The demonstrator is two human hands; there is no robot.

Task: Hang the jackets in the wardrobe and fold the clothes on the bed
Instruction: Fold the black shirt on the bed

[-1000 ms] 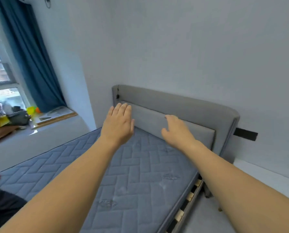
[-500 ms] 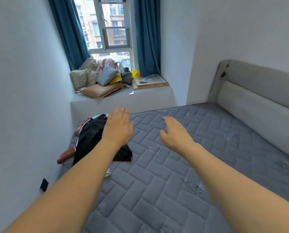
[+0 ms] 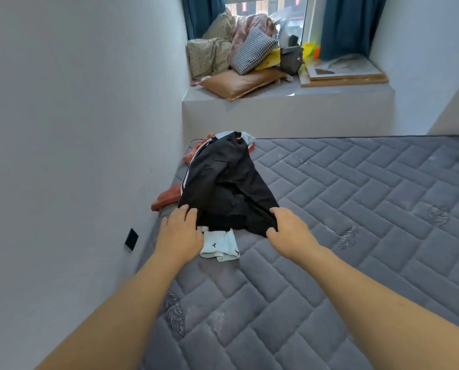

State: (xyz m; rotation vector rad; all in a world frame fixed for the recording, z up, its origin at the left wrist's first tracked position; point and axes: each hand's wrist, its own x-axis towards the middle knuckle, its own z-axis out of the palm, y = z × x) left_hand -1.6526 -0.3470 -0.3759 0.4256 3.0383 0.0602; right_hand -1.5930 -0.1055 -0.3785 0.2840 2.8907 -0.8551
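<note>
Reaching down in the head view, the left hand [image 3: 179,236] and right hand [image 3: 289,232] meet the near hem of the black garment [image 3: 223,182], which tops a clothes pile on the mattress [image 3: 356,236] by the wall. Left fingers lie loosely together on the hem's left corner; right fingers curl on the right corner, though an actual pinch cannot be confirmed. The garment's long axis runs away from the fingers toward the window ledge [image 3: 287,113]. Both hands are equally near. A white garment [image 3: 220,245] protrudes beneath, touching the left hand.
</note>
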